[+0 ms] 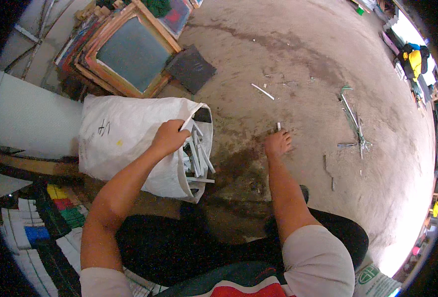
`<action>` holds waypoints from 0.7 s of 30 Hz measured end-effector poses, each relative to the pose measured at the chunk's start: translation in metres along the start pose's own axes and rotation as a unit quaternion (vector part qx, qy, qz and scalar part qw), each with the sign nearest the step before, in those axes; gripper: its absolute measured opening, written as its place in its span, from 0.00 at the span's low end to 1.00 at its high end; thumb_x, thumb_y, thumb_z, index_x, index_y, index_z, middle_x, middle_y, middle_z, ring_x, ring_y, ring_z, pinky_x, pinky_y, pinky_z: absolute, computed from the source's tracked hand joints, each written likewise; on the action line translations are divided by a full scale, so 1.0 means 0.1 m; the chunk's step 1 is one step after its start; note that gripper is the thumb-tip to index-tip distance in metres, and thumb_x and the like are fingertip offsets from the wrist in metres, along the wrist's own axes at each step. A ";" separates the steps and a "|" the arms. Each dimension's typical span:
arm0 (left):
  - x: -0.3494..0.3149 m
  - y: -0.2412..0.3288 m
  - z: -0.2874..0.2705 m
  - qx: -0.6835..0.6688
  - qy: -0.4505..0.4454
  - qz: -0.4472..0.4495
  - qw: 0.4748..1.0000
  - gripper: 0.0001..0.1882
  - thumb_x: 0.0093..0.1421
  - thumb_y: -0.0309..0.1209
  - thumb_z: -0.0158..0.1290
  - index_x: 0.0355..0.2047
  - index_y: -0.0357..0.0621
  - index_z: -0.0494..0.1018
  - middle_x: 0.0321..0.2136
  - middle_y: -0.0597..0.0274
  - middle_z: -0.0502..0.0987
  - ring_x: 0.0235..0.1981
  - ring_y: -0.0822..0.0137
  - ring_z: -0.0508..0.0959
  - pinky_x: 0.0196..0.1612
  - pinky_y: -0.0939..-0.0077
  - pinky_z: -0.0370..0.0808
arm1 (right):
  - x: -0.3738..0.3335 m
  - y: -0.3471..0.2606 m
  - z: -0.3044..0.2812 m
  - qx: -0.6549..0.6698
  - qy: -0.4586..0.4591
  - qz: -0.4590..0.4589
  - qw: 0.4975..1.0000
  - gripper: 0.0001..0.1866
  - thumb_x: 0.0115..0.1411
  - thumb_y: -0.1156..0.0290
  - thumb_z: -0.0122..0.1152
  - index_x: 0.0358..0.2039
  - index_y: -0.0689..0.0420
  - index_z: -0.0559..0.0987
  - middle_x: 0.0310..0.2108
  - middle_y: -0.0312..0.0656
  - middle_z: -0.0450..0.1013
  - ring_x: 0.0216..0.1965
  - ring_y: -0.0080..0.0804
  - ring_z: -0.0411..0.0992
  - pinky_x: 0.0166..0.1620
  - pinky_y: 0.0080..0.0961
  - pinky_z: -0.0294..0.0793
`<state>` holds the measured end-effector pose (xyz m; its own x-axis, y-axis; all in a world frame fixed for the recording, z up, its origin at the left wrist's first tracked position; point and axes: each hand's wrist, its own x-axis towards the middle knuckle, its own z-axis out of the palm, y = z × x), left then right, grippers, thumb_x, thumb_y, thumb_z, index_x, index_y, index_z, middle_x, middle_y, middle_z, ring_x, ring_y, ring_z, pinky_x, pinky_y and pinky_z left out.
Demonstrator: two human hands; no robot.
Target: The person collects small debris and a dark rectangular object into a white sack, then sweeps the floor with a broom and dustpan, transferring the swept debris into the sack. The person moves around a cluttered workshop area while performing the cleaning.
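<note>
A large white woven sack (pixel 130 143) lies on its side at the left, its mouth facing right. My left hand (pixel 171 136) is closed on the upper edge of that mouth. Several white strips (pixel 195 153) stick out of the opening; their inner ends are hidden. To the right, my right hand (pixel 278 143) is down at the floor, fingers bent around a short white strip (pixel 279 125). One end of this strip shows past the fingertips. Farther off, another thin white strip (pixel 262 91) lies loose on the floor.
Wooden framed panels (pixel 135 54) lean at the back left, with a dark square sheet (pixel 191 69) beside them. A tangle of thin strips (pixel 360 136) lies on the dirty concrete floor (pixel 308 64) at the right. Bundles of striped material (pixel 35 232) are stacked at the lower left.
</note>
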<state>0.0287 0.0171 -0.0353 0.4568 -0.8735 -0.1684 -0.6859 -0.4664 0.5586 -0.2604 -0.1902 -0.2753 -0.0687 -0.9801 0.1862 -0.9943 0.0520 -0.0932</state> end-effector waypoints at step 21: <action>-0.08 0.05 -0.14 0.022 -0.063 -0.081 0.994 0.19 0.52 0.41 0.59 0.34 0.36 0.78 0.30 0.43 0.79 0.34 0.47 0.79 0.41 0.56 0.74 | 1.02 -1.07 0.02 0.137 -0.198 -0.201 0.950 0.18 0.62 0.70 0.56 0.53 0.52 0.70 0.62 0.49 0.63 0.49 0.55 0.75 0.46 0.49 0.77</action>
<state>0.0292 0.0238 -0.0201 0.4902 -0.7960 -0.3551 -0.6348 -0.6053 0.4803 -0.1608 -0.2966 -0.2486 0.4024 -0.9081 -0.1157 -0.8711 -0.3410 -0.3535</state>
